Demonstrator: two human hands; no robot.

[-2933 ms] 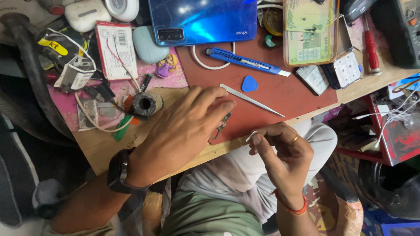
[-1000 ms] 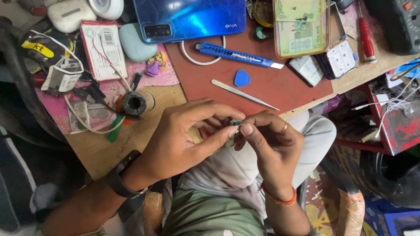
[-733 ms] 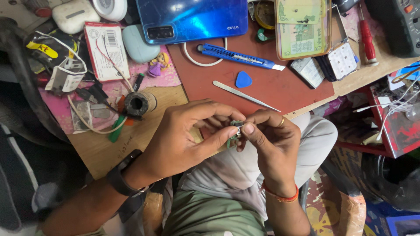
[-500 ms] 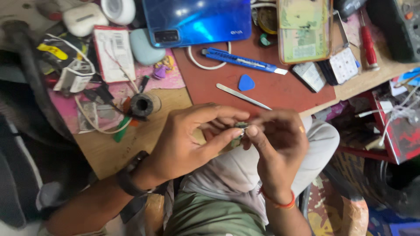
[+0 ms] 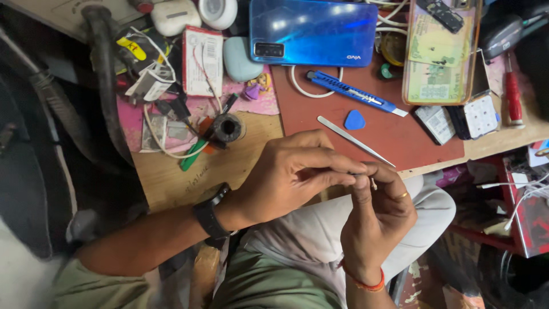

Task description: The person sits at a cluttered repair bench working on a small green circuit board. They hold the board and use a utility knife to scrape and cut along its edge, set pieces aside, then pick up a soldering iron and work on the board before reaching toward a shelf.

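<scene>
1. The left hand point(image 5: 286, 180) and right hand point(image 5: 377, 220) meet just off the near edge of the table point(image 5: 229, 171), above the person's lap. Their fingertips press together on a tiny part point(image 5: 372, 183), pale and thin; most of it is hidden, so I cannot tell what it is.
2. Both hands are closed in a pinch on that part: the left thumb and forefinger come in from the left, the right forefinger and thumb curl over it from below.
3. As a judgement, the fine work on the part is in mid-course. It is held and being worked between the fingers, not yet set down on the mat point(image 5: 366, 129) or fitted to anything in view.
4. The tools lie untouched on the mat: metal tweezers point(image 5: 354, 140) near the hands, a blue pick point(image 5: 354, 120) just beyond them, and a blue knife point(image 5: 354, 98) further back.
5. A blue phone point(image 5: 311, 31) lies back-side up at the far edge of the mat, whole as far as can be seen.
6. The table is wood, partly covered by the red-brown mat and, to the left, a pink sheet point(image 5: 257, 106). On the left sit a black reel point(image 5: 227, 127), loose white cables and a thick black hose point(image 5: 106, 74).
7. To the right lie a clear case with banknotes point(image 5: 440, 51) and a red screwdriver point(image 5: 510, 97).
8. The room is a cramped, cluttered workshop nook, with wires and boxes crowding the floor at right.
</scene>
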